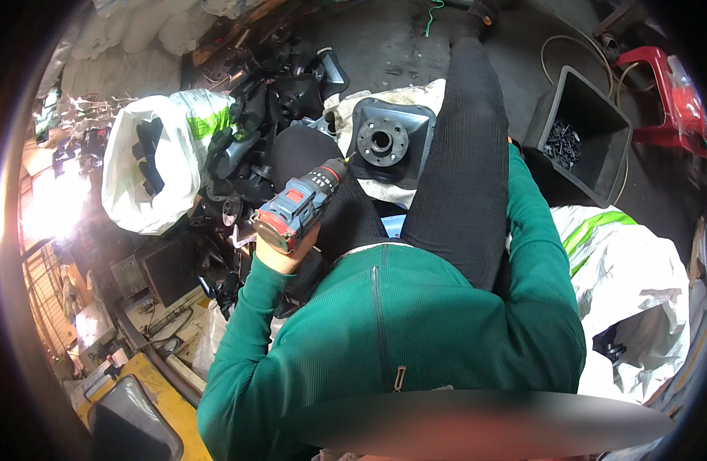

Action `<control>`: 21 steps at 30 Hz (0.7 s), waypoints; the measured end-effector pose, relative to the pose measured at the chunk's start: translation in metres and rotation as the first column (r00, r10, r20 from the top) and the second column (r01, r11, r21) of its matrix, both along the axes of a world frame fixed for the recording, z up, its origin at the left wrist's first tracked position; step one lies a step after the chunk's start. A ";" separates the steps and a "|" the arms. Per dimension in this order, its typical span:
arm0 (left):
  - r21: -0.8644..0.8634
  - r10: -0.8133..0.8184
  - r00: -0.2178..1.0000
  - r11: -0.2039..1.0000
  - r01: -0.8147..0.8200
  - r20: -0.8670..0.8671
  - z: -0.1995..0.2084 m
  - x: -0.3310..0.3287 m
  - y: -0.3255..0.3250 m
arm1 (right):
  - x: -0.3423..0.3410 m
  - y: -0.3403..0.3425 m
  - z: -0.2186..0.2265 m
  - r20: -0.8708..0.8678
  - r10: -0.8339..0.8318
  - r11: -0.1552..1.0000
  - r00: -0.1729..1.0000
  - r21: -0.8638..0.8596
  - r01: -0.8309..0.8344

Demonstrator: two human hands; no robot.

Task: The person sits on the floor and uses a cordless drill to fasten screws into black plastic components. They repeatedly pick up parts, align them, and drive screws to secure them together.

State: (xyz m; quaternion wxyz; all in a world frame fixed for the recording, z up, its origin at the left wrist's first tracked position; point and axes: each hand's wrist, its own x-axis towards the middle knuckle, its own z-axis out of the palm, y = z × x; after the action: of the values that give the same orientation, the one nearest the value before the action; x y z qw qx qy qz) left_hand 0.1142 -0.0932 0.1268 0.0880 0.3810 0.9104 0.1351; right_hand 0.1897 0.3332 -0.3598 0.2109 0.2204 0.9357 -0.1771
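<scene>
My left hand [283,255] is closed round the grip of a blue and black cordless drill [298,207]. A thin bit sticks out of its chuck, pointing toward a black square part with a round grey metal hub [382,141]. That part lies on a white cloth [380,190] between my legs, hub facing up, with a ring of holes round its centre opening. The bit's tip is close to the part's left edge; whether they touch I cannot tell. My right arm [534,223] reaches forward along my right leg, beside a grey plastic box [599,142]. The right hand's fingers are hidden.
Small dark screw-like pieces [562,144] lie in the box. A red plastic stool [651,92] stands beyond it. Black parts [250,104] are heaped at left, beside a white sack [186,173]. Another white sack [630,265] lies at right, and a yellow machine [157,384] stands lower left.
</scene>
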 end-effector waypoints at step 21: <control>0.169 -0.056 0.925 0.986 -0.009 0.375 0.020 -0.006 0.003 | 0.033 -0.092 0.338 0.002 -0.612 -0.063 0.791 -0.997 -0.046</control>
State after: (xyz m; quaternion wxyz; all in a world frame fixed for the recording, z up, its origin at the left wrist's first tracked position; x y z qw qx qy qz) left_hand 0.1085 -0.0903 0.1465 0.2314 0.3648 0.8570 0.2809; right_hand 0.2224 0.2410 -0.0213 0.0281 0.1591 0.4795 -0.8625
